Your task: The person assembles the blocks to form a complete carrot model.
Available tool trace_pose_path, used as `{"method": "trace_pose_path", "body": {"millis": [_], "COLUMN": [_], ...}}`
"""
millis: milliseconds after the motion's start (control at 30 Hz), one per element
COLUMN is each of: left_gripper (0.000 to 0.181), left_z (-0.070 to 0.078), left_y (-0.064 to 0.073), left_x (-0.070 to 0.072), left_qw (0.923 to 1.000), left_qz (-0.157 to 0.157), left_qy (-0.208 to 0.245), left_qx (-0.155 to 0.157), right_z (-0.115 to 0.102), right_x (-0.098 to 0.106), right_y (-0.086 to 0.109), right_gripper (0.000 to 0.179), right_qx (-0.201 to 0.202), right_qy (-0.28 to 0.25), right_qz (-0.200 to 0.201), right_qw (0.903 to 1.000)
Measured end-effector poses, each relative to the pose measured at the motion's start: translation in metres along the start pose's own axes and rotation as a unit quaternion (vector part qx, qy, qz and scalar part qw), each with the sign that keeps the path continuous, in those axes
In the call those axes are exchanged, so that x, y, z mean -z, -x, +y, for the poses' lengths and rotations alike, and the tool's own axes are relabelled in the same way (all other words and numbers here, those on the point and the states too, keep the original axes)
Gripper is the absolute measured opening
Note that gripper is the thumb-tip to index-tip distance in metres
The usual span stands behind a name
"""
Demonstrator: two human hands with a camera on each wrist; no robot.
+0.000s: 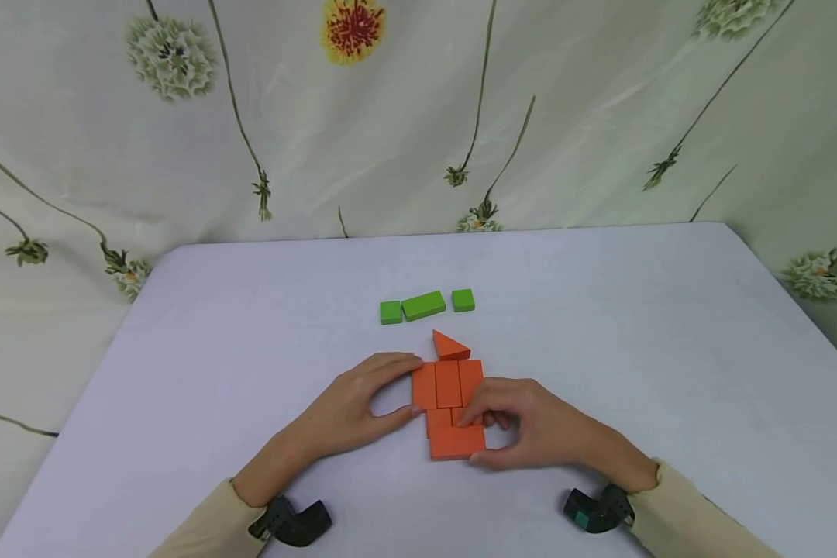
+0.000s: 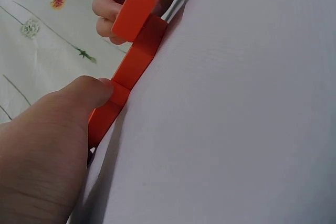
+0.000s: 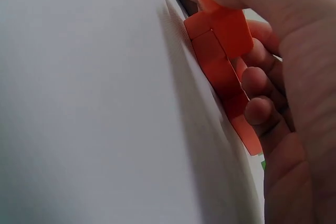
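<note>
Orange block (image 1: 453,445) pinched by right hand (image 1: 533,422), more orange blocks (image 1: 448,385) beyond its fingertips, left hand (image 1: 352,404) touching them, thumb and fingers apart.

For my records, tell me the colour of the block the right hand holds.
Orange-red; the block shows best in the right wrist view.
</note>
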State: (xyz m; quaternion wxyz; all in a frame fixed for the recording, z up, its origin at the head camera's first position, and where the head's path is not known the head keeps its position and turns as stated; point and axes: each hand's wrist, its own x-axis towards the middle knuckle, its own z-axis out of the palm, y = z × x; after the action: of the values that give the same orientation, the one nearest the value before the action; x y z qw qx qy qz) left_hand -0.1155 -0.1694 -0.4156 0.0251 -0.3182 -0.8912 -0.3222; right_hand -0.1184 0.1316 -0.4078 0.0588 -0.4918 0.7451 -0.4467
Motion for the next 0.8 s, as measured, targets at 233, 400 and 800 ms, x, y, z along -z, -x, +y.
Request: {"method": "trace_pose_path", "body": {"millis": [233,400,800], "left_gripper": [0.058,0.058,0.058], "left_z": [0.0002,0.0005,0.0004], "left_y": [-0.0011,-0.0011,-0.0004], "left_x": [0.0006,0.0010,0.0004], "left_qw": [1.0000,1.0000,1.0000], "left_qz": [0.003,0.004,0.004], "left_qy": [-0.003,-0.003,-0.001], "left_qx": [-0.005,-0.005,-0.003], "right_z": [-0.0005,-0.0007,0.0003], "right_x": [-0.0029,-0.0056,-0.0063], "right_y": [0.0012,0.0021,0.0019], "right_gripper": [0.032,0.032,0.036], "right_qx": [0.025,0.017,0.047], "right_qy": [0.022,0.046,0.077], "right_qz": [-0.005,-0.010,-0.017], "right_qw": [0.9994,0.9987,0.9958]}}
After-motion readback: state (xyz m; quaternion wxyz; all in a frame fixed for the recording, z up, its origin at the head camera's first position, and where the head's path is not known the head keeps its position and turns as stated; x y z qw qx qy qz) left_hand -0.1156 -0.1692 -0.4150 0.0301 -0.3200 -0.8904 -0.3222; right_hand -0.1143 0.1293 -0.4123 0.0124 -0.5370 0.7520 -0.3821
